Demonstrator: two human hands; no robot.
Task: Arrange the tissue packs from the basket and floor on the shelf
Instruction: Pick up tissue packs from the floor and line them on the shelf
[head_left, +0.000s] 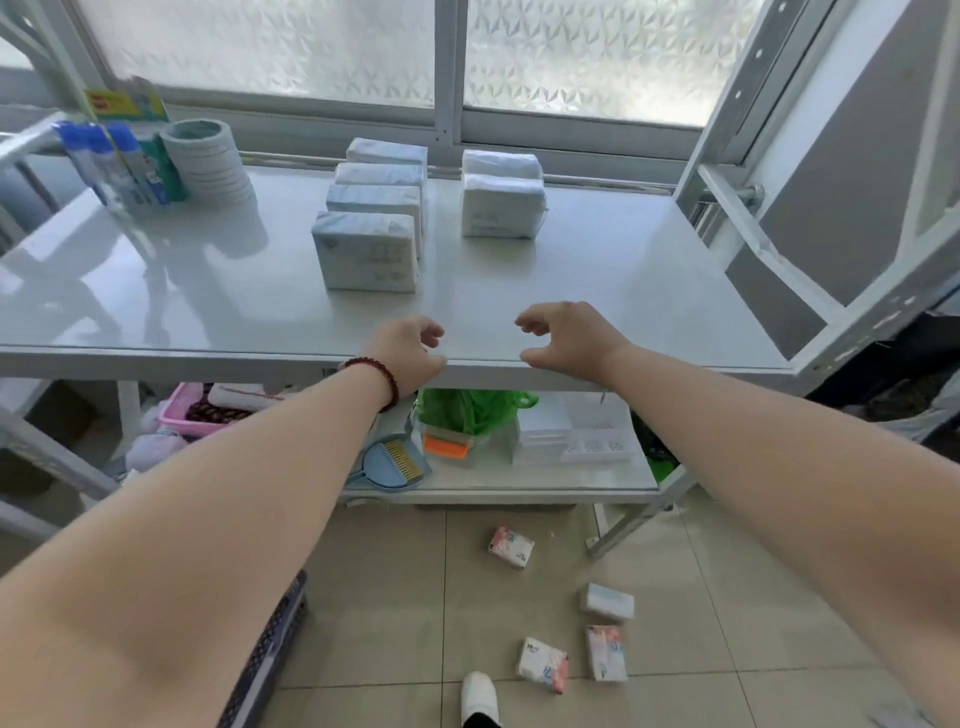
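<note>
Both hands hover empty over the front edge of the white shelf (597, 291), fingers loosely curled and apart, gripping nothing. The left hand (410, 353) (a dark red bead bracelet (382, 379) circles its wrist) and the right hand (566, 338) face each other with a gap between them.

On the top shelf, a row of four pale blue-and-white tissue packs (371, 218) runs from the front toward the frosted window (571, 57), each standing just behind the next. To the right of that row, well apart from it, two white tissue packs (501, 202) stand one behind the other. At the far left of the shelf are a stack of paper cups (208, 161) and some blue-capped tubes (111, 161) beside it.

On the lower shelf sit a green plastic bag (467, 408), a blue dustpan with a brush (392, 462), and a pink tray (197, 415) further left.

Four small tissue packs lie scattered on the tiled floor (395, 597): a pink-patterned one (510, 545) nearest the shelf leg, a plain white one (607, 601) below it, and two more pink-patterned ones (571, 657) close to each other near a white shoe (480, 696). The dark basket (275, 639) shows only its edge at lower left (its contents are hidden behind the left arm).
</note>
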